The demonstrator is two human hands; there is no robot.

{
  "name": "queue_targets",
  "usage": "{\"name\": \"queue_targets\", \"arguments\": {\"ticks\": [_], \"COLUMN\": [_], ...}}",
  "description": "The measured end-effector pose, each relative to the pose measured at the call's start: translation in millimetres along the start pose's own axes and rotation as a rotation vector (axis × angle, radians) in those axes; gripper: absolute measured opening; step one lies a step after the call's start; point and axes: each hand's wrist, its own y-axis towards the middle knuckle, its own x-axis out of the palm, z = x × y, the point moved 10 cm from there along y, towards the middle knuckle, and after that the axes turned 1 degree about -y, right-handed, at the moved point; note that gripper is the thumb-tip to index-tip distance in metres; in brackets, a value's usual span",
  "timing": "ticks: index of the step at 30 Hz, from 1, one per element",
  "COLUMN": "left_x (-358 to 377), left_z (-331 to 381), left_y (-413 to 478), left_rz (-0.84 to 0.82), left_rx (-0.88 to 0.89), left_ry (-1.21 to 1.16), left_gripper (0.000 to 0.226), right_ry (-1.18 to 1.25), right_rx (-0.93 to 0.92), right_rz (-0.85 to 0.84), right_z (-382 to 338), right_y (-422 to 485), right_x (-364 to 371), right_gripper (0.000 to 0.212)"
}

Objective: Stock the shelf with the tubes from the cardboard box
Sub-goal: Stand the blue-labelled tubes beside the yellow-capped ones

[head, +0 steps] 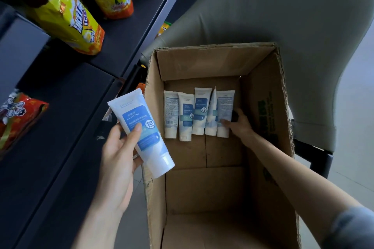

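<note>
An open cardboard box [267, 119] stands in the middle, seen from above. Several white-and-blue tubes lie side by side on its floor at the far end. My right hand [239, 125] reaches down into the box, its fingers closing around the rightmost tube [224, 113]. My left hand [119, 151] holds another white-and-blue tube [142, 131] just outside the box's left wall, cap end pointing down toward me. The dark shelf [66, 111] runs along the left.
Yellow iced-tea bottles [62, 16] stand on the upper part of the shelf, and a red snack bag [18, 115] sits at the left edge. A grey chair [283, 10] stands behind and to the right of the box.
</note>
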Motion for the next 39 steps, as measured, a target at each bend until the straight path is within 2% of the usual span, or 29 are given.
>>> {"name": "queue_targets", "arguments": {"ticks": [8,12,15,20,24,32,39], "left_x": [-1.0,-3.8,-7.6,-18.0,-38.5,-121.7,-205.5], "left_z": [-1.9,-4.1,-5.6,-7.6,-1.6,24.5,65.6], "left_y": [-7.0,-12.9,-19.8,-38.6,-66.7,-171.8,-306.5], "left_rz": [0.007,0.01,0.016,0.025,0.055,0.154,0.271], "left_rx": [0.006,0.017,0.031,0.067,0.119,0.272,0.476], "left_ry": [0.009,0.009,0.009,-0.012,-0.036,-0.105,-0.168], "left_gripper": [0.038,0.038,0.038,0.035,0.029,0.025,0.024], "right_ry": [0.194,0.392,0.533,0.621,0.641,0.602,0.41], "right_rx": [0.064,0.055,0.006,-0.087,-0.171,-0.336,-0.56], "right_rz": [-0.049,-0.074,-0.143,-0.33,-0.527,-0.926,-1.1], "right_z": [7.3,1.9,-13.8,-47.0,-77.6,-110.1,-136.9], "right_y": [-2.1,-16.8,-37.2,-91.8,-153.3,-305.0,-461.2], "right_x": [6.9,5.2,9.3,30.8,57.2,105.2,133.8], "right_gripper": [0.051,0.041,0.04,0.041,0.029,0.039,0.041]}}
